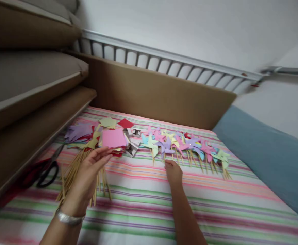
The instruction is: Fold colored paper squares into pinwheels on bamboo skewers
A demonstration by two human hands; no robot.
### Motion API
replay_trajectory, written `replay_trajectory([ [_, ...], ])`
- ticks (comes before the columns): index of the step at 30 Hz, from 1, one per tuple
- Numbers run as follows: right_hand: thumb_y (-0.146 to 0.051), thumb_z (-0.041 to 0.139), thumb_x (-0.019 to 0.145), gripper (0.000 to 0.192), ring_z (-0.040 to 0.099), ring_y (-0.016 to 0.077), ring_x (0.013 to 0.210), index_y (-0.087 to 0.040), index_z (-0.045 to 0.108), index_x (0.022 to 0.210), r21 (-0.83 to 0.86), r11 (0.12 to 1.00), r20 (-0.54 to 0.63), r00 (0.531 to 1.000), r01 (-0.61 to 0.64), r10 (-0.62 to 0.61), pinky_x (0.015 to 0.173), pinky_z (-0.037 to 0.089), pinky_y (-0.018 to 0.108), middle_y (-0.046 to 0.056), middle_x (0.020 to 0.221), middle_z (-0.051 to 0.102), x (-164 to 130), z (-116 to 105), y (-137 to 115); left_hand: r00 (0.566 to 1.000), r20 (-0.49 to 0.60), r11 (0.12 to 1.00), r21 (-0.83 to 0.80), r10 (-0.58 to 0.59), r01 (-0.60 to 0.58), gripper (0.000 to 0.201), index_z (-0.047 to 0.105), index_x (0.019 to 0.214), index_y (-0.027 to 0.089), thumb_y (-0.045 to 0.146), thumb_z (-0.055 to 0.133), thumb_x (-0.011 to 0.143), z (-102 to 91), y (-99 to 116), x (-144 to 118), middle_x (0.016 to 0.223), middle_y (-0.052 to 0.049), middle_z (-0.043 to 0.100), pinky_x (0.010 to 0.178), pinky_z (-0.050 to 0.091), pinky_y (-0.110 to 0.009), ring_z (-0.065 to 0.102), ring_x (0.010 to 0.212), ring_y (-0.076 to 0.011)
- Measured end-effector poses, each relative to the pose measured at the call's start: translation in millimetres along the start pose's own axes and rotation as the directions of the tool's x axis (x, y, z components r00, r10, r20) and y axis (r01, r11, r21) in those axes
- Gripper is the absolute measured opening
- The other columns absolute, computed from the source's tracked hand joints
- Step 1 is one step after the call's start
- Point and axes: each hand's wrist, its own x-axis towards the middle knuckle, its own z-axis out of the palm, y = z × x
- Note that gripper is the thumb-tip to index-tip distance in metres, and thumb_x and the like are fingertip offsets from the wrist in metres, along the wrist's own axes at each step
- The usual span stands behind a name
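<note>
My left hand (94,165), with a silver bracelet at the wrist, reaches to the near edge of a stack of square paper topped by a pink sheet (113,139). Its fingers are stretched out, the thumb a little apart. Under and beside that forearm lie many thin wooden sticks (71,173). My right hand (174,172) is closed around the lower stick of a purple paper pinwheel (165,146), at the near side of a row of finished pinwheels. A pale green pinwheel (152,145) lies just left of it.
Black-handled scissors (48,172) lie at the left by stacked cushions (34,78). Purple cut papers (79,132), a red sheet (125,123) and small open boxes (132,149) lie near the pink stack. A brown board (151,93) stands along the back of the striped cloth (138,207).
</note>
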Motion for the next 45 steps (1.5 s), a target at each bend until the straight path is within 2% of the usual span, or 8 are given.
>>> replay_trajectory([
  [4, -0.029, 0.05, 0.07, 0.028, 0.058, 0.0284, 0.084, -0.018, 0.067, 0.088, -0.146, 0.989, -0.045, 0.998, 0.035, -0.042, 0.076, 0.041, 0.041, 0.012, 0.091, 0.065, -20, -10, -19, 0.987, -0.148, 0.99, -0.113, 0.064, -0.081, 0.033, 0.063, 0.093, 0.015, 0.024, 0.072, 0.062, -15.3, 20, 1, 0.095, -0.006, 0.067, 0.085, 0.046, -0.031, 0.062, 0.087, -0.0171],
  [7, -0.032, 0.048, 0.077, 0.028, 0.057, 0.0247, 0.08, -0.018, 0.066, 0.093, -0.181, 0.958, -0.105, 0.964, 0.223, -0.244, 0.073, 0.042, 0.037, 0.011, 0.093, 0.063, -43, -8, -47, 0.971, -0.224, 0.975, -0.183, 0.08, -0.123, 0.029, 0.064, 0.088, 0.016, 0.022, 0.072, 0.061, -24.3, 32, 0, 0.09, -0.003, 0.067, 0.081, 0.046, -0.028, 0.062, 0.08, -0.0137],
  [10, -0.031, 0.048, 0.082, 0.023, 0.058, 0.02, 0.081, -0.017, 0.066, 0.09, 0.037, 0.857, 0.011, 0.857, 0.515, -0.515, 0.074, 0.045, 0.032, 0.008, 0.088, 0.063, -62, 13, -88, 0.969, -0.228, 0.967, -0.214, 0.091, -0.141, 0.027, 0.064, 0.086, 0.016, 0.021, 0.073, 0.061, -29.8, 37, -2, 0.088, -0.003, 0.067, 0.08, 0.046, -0.028, 0.062, 0.077, -0.012],
  [13, -0.025, 0.049, 0.084, 0.018, 0.059, 0.0185, 0.091, -0.02, 0.066, 0.089, 0.17, 0.723, 0.212, 0.691, 0.67, -0.691, 0.083, 0.045, 0.033, 0.006, 0.092, 0.065, -70, 49, -131, 0.971, -0.226, 0.965, -0.223, 0.084, -0.136, 0.026, 0.064, 0.086, 0.015, 0.021, 0.072, 0.062, -33.4, 38, -2, 0.087, -0.003, 0.067, 0.081, 0.046, -0.028, 0.062, 0.077, -0.0122],
  [17, -0.02, 0.055, 0.08, 0.022, 0.053, 0.0209, 0.112, -0.018, 0.067, 0.098, 0.155, 0.635, 0.409, 0.536, 0.757, -0.738, 0.098, 0.039, 0.038, 0.01, 0.115, 0.062, -63, 95, -167, 0.968, -0.235, 0.959, -0.245, 0.083, -0.142, 0.026, 0.064, 0.084, 0.015, 0.021, 0.073, 0.061, -38.4, 39, -1, 0.084, -0.002, 0.067, 0.081, 0.045, -0.028, 0.062, 0.076, -0.0122],
  [19, -0.02, 0.06, 0.077, 0.03, 0.046, 0.0224, 0.121, -0.017, 0.065, 0.106, 0.122, 0.635, 0.492, 0.509, 0.763, -0.706, 0.102, 0.035, 0.039, 0.012, 0.126, 0.055, -58, 110, -173, 0.967, -0.243, 0.959, -0.25, 0.073, -0.135, 0.026, 0.064, 0.084, 0.015, 0.021, 0.074, 0.06, -40.7, 40, -1, 0.083, -0.002, 0.067, 0.08, 0.045, -0.028, 0.062, 0.075, -0.0118],
  [25, -0.023, 0.064, 0.075, 0.04, 0.045, 0.024, 0.124, -0.018, 0.061, 0.114, 0.062, 0.633, 0.607, 0.474, 0.771, -0.637, 0.104, 0.033, 0.039, 0.011, 0.13, 0.054, -48, 123, -173, 0.966, -0.253, 0.961, -0.248, 0.054, -0.119, 0.029, 0.064, 0.084, 0.014, 0.022, 0.075, 0.058, -41.8, 41, 2, 0.083, -0.002, 0.068, 0.078, 0.045, -0.027, 0.062, 0.075, -0.0121],
  [45, -0.021, 0.062, 0.076, 0.032, 0.057, 0.0207, 0.108, -0.019, 0.065, 0.107, 0.068, 0.606, 0.628, 0.437, 0.793, -0.643, 0.094, 0.042, 0.033, 0.008, 0.117, 0.062, -40, 127, -175, 0.975, -0.216, 0.96, -0.254, 0.058, -0.114, 0.026, 0.064, 0.085, 0.014, 0.021, 0.073, 0.062, -40.7, 35, 4, 0.085, -0.003, 0.068, 0.08, 0.045, -0.026, 0.062, 0.076, -0.0119],
])
